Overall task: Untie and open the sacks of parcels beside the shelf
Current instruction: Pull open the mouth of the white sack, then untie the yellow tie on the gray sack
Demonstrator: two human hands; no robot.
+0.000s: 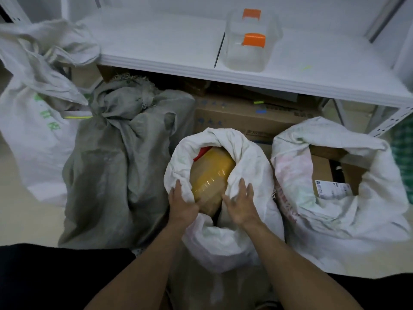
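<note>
Right in front of me a white sack [252, 166] stands open, its rim rolled down around a parcel wrapped in yellow tape [209, 175]. My left hand [181, 202] grips the left side of the rim, fingers curled over the cloth. My right hand [241, 203] lies flat on the right side of the rim with spread, straight fingers. To the right a second white sack [297, 175] gapes open, showing a cardboard box with a label [330, 186]. On the left a grey sack [116, 166] is still bunched shut at its neck [125, 97]. Far left stands another white sack [33, 121].
A white shelf board [174, 45] runs across the back, carrying a clear plastic tub with orange clips [250, 41]. Cardboard boxes [245, 117] sit under the shelf behind the sacks. A metal shelf leg [388, 121] stands at the right.
</note>
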